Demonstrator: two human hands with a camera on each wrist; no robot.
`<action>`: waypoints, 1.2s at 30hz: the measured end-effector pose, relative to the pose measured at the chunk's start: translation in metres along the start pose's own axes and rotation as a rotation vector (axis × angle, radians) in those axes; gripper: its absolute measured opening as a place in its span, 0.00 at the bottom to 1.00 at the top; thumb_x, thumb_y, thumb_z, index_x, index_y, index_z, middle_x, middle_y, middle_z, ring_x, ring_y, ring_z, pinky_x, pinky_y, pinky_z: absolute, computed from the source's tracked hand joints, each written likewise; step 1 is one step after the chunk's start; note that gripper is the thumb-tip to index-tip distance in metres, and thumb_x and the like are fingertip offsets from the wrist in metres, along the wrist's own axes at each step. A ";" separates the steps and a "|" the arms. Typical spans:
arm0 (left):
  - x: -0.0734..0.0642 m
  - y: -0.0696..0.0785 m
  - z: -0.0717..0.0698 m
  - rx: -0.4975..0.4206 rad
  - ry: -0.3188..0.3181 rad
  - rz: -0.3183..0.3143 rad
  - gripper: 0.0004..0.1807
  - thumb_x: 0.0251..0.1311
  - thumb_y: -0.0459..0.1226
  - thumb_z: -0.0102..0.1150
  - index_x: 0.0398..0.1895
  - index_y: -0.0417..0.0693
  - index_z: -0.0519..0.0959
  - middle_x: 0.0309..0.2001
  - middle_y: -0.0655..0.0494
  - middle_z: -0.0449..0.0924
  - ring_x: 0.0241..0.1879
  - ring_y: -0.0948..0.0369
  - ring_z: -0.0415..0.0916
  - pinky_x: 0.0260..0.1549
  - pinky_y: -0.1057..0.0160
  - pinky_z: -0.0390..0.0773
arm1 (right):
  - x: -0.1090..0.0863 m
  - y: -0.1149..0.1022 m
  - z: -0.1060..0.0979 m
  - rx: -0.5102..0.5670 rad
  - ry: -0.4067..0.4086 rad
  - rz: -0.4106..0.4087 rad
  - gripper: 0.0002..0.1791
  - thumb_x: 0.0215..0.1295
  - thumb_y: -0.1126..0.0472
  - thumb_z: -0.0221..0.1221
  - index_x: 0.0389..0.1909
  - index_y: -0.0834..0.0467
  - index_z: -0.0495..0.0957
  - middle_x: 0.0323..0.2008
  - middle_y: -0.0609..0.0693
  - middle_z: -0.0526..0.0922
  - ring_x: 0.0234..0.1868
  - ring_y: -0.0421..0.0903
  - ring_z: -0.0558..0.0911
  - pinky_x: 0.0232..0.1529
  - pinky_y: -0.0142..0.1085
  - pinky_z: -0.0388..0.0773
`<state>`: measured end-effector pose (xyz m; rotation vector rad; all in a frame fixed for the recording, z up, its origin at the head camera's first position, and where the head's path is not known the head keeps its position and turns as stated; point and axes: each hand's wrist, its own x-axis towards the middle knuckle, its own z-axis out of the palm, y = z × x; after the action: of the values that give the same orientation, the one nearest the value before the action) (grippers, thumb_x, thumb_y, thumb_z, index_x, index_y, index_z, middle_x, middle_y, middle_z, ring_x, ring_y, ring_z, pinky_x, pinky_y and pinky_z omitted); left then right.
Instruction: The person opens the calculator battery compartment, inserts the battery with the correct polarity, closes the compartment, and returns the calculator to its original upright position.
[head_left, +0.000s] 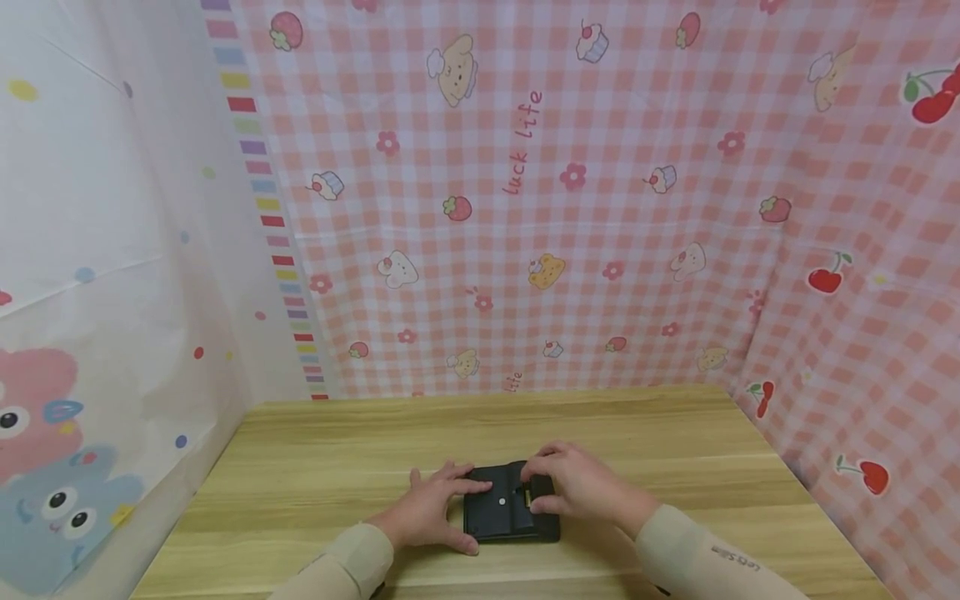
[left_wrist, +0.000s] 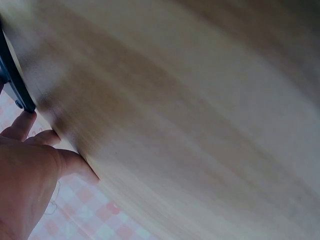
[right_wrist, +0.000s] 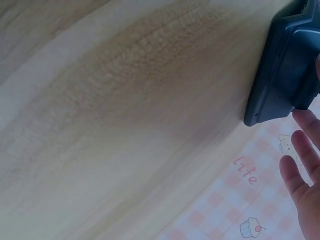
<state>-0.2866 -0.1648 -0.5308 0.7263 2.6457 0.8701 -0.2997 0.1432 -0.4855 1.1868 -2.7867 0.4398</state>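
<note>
A black device (head_left: 489, 510), which looks like a calculator lying face down, rests on the table with a small recess uncovered in its raised part. Inside that recess a gold-coloured battery (head_left: 527, 498) shows. My right hand (head_left: 573, 483) bends over the device, thumb and fingertips at the two ends of the battery, pinching it. My left hand (head_left: 435, 508) spreads across the device's left side, fingers on top and thumb by the near edge. In the right wrist view the device's dark casing (right_wrist: 282, 75) is beside the right fingers (right_wrist: 300, 145); the battery is hidden there.
The wooden tabletop (head_left: 337, 450) surrounds the device. A pink checked cloth (head_left: 525, 217) hangs behind and to the right, and a white printed cloth (head_left: 120, 208) hangs at the left.
</note>
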 end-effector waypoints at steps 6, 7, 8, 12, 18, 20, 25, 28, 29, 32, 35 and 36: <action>0.000 0.002 -0.001 -0.002 -0.003 -0.006 0.46 0.48 0.56 0.85 0.74 0.75 0.76 0.83 0.47 0.62 0.85 0.35 0.48 0.70 0.12 0.32 | 0.000 0.002 0.002 -0.015 0.025 -0.029 0.17 0.62 0.45 0.76 0.50 0.41 0.87 0.52 0.43 0.90 0.60 0.50 0.84 0.62 0.53 0.83; 0.000 0.002 -0.001 -0.003 -0.003 -0.005 0.46 0.48 0.56 0.85 0.74 0.75 0.76 0.83 0.47 0.62 0.85 0.35 0.48 0.70 0.12 0.32 | 0.000 0.002 0.002 -0.015 0.027 -0.031 0.17 0.62 0.45 0.76 0.50 0.41 0.87 0.52 0.43 0.90 0.60 0.50 0.84 0.62 0.52 0.83; 0.000 0.002 -0.001 -0.004 -0.002 -0.006 0.46 0.48 0.56 0.85 0.74 0.75 0.76 0.83 0.47 0.62 0.85 0.35 0.48 0.70 0.12 0.32 | 0.000 0.003 0.003 -0.017 0.029 -0.033 0.17 0.62 0.45 0.76 0.49 0.41 0.87 0.52 0.43 0.91 0.59 0.50 0.84 0.62 0.52 0.83; -0.001 0.001 0.000 -0.006 0.001 -0.002 0.46 0.48 0.56 0.85 0.74 0.75 0.76 0.83 0.47 0.62 0.85 0.35 0.48 0.70 0.12 0.32 | 0.000 0.002 0.002 -0.019 0.027 -0.039 0.17 0.61 0.44 0.77 0.49 0.42 0.88 0.52 0.42 0.90 0.59 0.50 0.85 0.61 0.51 0.84; -0.001 0.002 0.000 0.001 0.004 -0.002 0.46 0.48 0.56 0.85 0.74 0.75 0.76 0.83 0.47 0.62 0.85 0.35 0.48 0.69 0.12 0.32 | 0.001 -0.001 0.001 -0.033 -0.004 -0.025 0.20 0.58 0.44 0.77 0.51 0.41 0.88 0.53 0.44 0.90 0.60 0.50 0.84 0.62 0.53 0.83; -0.001 0.002 -0.001 0.000 0.003 -0.004 0.46 0.48 0.56 0.85 0.74 0.75 0.76 0.83 0.47 0.62 0.85 0.35 0.48 0.69 0.12 0.32 | 0.002 -0.001 0.001 -0.043 -0.018 -0.023 0.21 0.58 0.44 0.77 0.52 0.41 0.87 0.54 0.43 0.90 0.61 0.51 0.83 0.63 0.54 0.82; -0.002 0.004 -0.002 -0.010 -0.002 -0.001 0.46 0.48 0.55 0.85 0.74 0.74 0.76 0.83 0.47 0.61 0.85 0.34 0.47 0.69 0.12 0.32 | 0.002 -0.002 0.000 -0.066 -0.041 -0.033 0.23 0.56 0.43 0.76 0.54 0.40 0.87 0.55 0.42 0.90 0.62 0.51 0.84 0.65 0.54 0.81; -0.002 0.004 -0.002 -0.009 -0.004 0.002 0.46 0.48 0.55 0.85 0.74 0.74 0.76 0.83 0.47 0.61 0.85 0.34 0.47 0.68 0.11 0.32 | 0.002 -0.003 -0.001 -0.060 -0.053 -0.039 0.25 0.56 0.42 0.76 0.55 0.41 0.87 0.56 0.42 0.90 0.63 0.51 0.83 0.65 0.54 0.81; -0.002 0.004 -0.002 -0.009 -0.004 0.002 0.46 0.48 0.55 0.85 0.74 0.74 0.76 0.83 0.47 0.61 0.85 0.34 0.47 0.68 0.11 0.32 | 0.002 -0.003 -0.001 -0.055 -0.056 -0.041 0.25 0.55 0.42 0.76 0.55 0.41 0.87 0.56 0.43 0.90 0.63 0.51 0.83 0.65 0.54 0.81; -0.001 0.004 -0.002 -0.004 -0.005 -0.002 0.46 0.48 0.56 0.85 0.74 0.75 0.76 0.84 0.48 0.61 0.85 0.34 0.47 0.69 0.11 0.32 | 0.002 -0.003 -0.001 -0.039 -0.078 -0.039 0.28 0.55 0.40 0.76 0.57 0.42 0.86 0.57 0.43 0.89 0.64 0.51 0.83 0.66 0.55 0.81; -0.001 0.004 -0.002 -0.002 -0.007 -0.006 0.46 0.48 0.56 0.84 0.74 0.76 0.76 0.84 0.48 0.61 0.85 0.35 0.47 0.69 0.12 0.32 | 0.002 -0.003 -0.001 -0.036 -0.109 -0.032 0.32 0.54 0.36 0.76 0.59 0.42 0.85 0.59 0.43 0.88 0.66 0.51 0.82 0.69 0.58 0.78; -0.001 0.003 -0.002 -0.002 -0.007 -0.006 0.46 0.48 0.56 0.84 0.74 0.76 0.76 0.84 0.48 0.61 0.85 0.35 0.47 0.69 0.12 0.32 | 0.002 -0.003 -0.001 -0.036 -0.121 -0.030 0.33 0.53 0.35 0.76 0.60 0.42 0.85 0.60 0.43 0.88 0.67 0.51 0.81 0.70 0.59 0.77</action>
<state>-0.2854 -0.1638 -0.5271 0.7189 2.6389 0.8664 -0.2990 0.1403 -0.4834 1.2873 -2.8595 0.3236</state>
